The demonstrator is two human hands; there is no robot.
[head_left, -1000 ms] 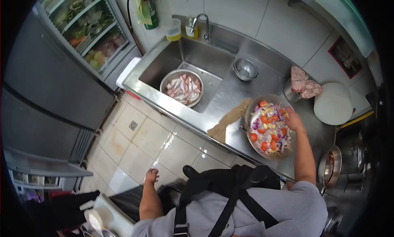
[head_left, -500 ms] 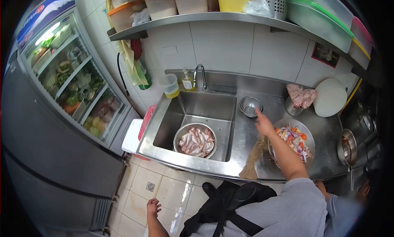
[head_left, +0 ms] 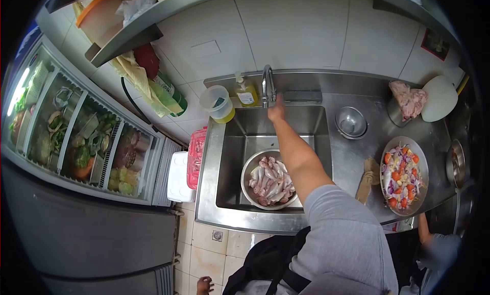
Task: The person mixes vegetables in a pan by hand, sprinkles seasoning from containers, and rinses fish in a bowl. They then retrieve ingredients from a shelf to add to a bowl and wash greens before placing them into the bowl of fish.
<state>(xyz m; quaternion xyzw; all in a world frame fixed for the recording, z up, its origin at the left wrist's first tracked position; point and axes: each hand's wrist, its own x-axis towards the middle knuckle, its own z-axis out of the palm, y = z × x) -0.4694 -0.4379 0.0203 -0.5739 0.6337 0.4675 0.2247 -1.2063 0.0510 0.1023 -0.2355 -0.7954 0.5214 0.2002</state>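
Note:
My right hand reaches across the sink to the faucet, its fingers closed at the right side of the faucet's base. They are partly hidden behind the hand. Below the forearm, a metal bowl of raw pinkish meat or fish pieces stands in the basin. Low over the floor hangs my left hand, loosely curled with fingers slightly apart and nothing visible in it. Behind the basin are a yellow soap bottle and a clear plastic tub.
On the right counter are a small steel bowl, a brown cloth and an oval dish of chopped vegetables. Raw meat tops a metal container beside a white round board. A glass-door fridge stands left; another person's arm shows right.
My right hand has moved left from near the small steel bowl to the faucet. My left hand has dropped lower in view. The view has shifted closer to the sink.

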